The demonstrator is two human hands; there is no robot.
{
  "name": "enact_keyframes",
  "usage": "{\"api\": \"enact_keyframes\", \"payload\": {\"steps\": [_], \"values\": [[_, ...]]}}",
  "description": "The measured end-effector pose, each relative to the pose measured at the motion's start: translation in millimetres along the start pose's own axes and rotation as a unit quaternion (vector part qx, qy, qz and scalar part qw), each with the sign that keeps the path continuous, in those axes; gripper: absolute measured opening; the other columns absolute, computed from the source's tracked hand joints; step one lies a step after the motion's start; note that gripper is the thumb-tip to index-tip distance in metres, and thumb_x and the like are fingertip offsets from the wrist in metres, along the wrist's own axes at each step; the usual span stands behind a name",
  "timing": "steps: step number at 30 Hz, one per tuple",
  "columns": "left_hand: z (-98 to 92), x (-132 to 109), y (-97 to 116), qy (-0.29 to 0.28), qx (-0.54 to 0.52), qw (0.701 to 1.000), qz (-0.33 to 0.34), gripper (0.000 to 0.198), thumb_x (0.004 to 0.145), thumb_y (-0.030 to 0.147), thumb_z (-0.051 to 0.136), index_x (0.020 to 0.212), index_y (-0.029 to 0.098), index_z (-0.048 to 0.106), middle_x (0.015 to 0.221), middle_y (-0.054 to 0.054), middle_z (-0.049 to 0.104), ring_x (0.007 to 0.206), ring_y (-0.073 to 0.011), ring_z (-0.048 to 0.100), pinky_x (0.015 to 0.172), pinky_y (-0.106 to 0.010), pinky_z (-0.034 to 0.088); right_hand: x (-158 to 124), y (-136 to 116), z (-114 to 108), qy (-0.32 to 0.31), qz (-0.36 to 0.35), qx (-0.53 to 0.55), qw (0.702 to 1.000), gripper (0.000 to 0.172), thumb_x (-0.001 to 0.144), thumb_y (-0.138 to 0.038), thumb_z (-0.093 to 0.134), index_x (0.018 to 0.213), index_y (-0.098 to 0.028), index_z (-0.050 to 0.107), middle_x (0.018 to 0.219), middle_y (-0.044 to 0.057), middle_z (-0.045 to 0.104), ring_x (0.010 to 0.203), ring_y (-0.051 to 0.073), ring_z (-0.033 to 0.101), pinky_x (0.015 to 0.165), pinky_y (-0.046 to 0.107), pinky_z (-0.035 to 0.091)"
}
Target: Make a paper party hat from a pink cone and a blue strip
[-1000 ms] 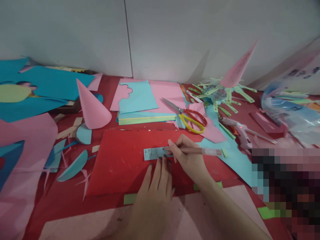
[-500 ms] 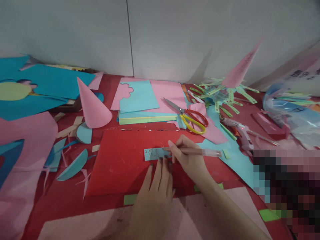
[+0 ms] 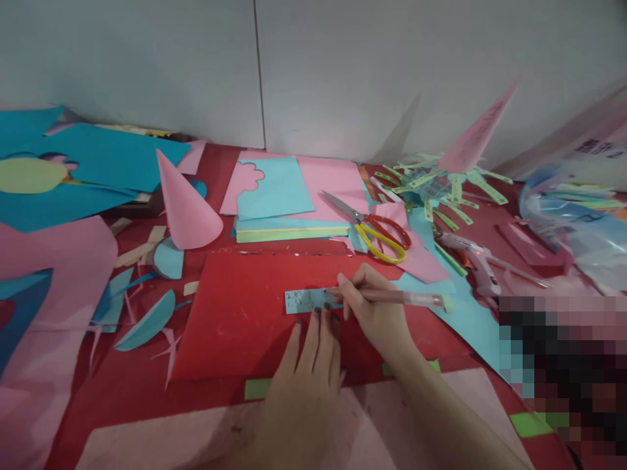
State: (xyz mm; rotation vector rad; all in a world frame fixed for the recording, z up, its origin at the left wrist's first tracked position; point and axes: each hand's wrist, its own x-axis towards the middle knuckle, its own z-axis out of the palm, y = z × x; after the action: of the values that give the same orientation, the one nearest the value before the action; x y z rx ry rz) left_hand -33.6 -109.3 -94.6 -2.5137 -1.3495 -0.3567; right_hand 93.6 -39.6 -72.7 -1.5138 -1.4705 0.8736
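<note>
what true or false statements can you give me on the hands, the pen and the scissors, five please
1. The right hand holds a pen. True.
2. Both hands hold pens. False: the left hand rests its fingers on a light blue strip.
3. The scissors have one red and one yellow handle. True.
4. Nothing lies right of the scissors. False: a glue gun does.
5. Writing shows on the light blue strip. True.

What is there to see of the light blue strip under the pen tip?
The light blue strip, apparently paper, is a narrow rectangle lying flat on the red sheet. Small, hard-to-read handwriting marks its left part. Fingers of the left hand rest along its lower edge; the pen in the right hand seems to touch it near the top.
</note>
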Motion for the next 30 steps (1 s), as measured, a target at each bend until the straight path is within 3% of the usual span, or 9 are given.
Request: {"api": "enact_keyframes", "payload": {"steps": [30], "values": [[-0.5, -0.1, -0.4, 0.020, -0.016, 1.000, -0.002, 0.038, 0.086, 0.022, 0.032, 0.106, 0.009, 0.061, 0.115, -0.010, 0.060, 0.110, -0.0237, 0.051, 0.091, -0.038, 0.038, 0.1, 2.8, 2.3, -0.025, 0.005, 0.006, 1.000, 0.031, 0.082, -0.036, 0.052, 0.059, -0.022, 0.037, 0.041, -0.006, 0.048, 0.041, 0.010, 0.049, 0.047, 0.021, 0.041]]}}
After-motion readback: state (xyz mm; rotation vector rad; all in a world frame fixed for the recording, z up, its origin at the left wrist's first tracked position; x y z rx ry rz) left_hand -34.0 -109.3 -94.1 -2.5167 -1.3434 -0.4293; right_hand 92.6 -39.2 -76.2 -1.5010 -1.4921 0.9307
